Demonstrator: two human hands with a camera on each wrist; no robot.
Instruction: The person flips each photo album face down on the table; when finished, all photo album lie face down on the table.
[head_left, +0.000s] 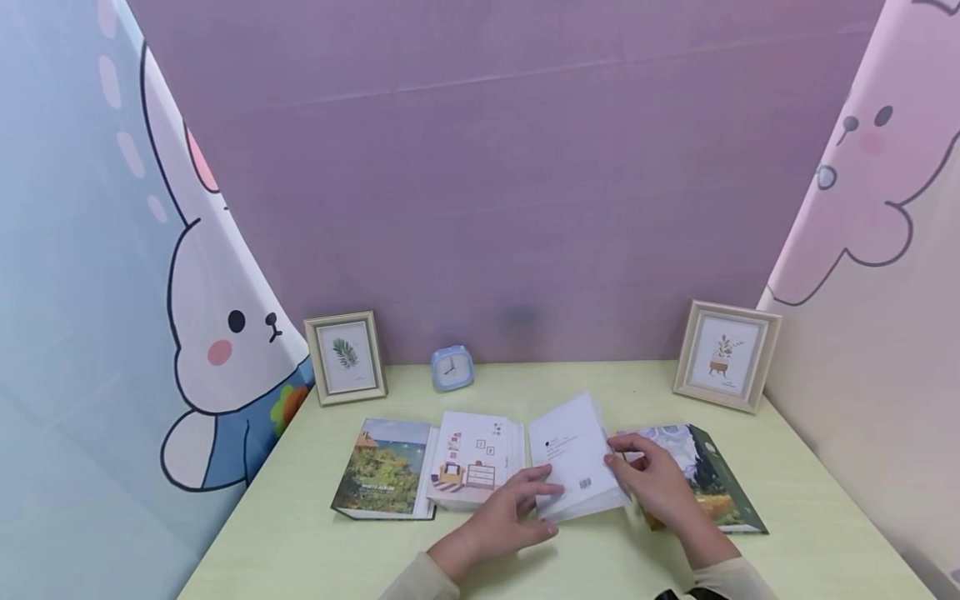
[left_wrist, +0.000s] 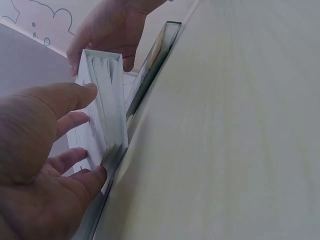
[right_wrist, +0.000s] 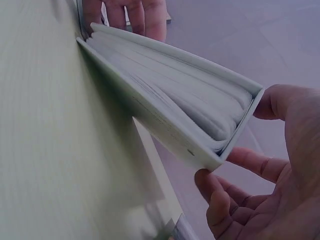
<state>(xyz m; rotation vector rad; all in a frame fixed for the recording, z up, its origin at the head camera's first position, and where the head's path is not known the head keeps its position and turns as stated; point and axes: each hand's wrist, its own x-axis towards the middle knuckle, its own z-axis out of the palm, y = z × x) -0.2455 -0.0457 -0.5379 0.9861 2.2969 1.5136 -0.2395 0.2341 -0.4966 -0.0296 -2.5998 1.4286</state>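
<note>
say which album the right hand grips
The white album showing no picture, its edge pinched by the right hand; the seaside album, furniture-print album and green-edged album lie unheld.

The held album (head_left: 573,454) looks covered in smooth card, the tabletop (head_left: 300,550) matt, the backdrop (head_left: 517,183) cloth.

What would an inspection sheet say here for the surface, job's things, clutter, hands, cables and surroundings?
Surface: pale green tabletop.
Job's things: white album, tilted; seaside-cover photo album, room-print album and painting-cover album on the tabletop.
Clutter: blue analog clock, leaf-print frame, potted-plant-print frame, toward the back.
Hands: left hand touches the white album; right hand pinches its edge.
Cables: nothing seen.
Surroundings: purple backdrop, rabbit-print panel.
</note>
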